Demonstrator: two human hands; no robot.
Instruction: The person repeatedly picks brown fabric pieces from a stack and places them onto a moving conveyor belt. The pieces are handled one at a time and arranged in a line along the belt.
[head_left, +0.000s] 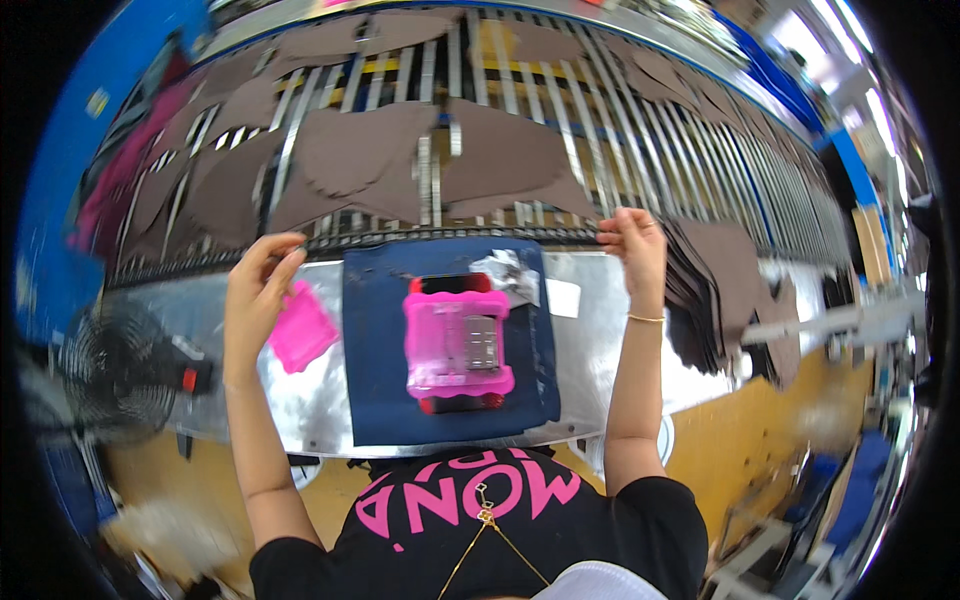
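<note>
While left fingers and right fingers bunch together, fan left, brown stack right.

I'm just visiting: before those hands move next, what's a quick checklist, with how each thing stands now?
1. Left hand empty: cannot tell, fingertips pinched.
2. Right hand empty: cannot tell, fingers curled.
3. Both hands clear of the scalloped pink plate: ok.
4. Pink plate within the blue mat's edges: ok.
5. Small pink piece off the mat: ok, left of it.
6. Brown stack at right squared up: not ok, edges fanned.
</note>
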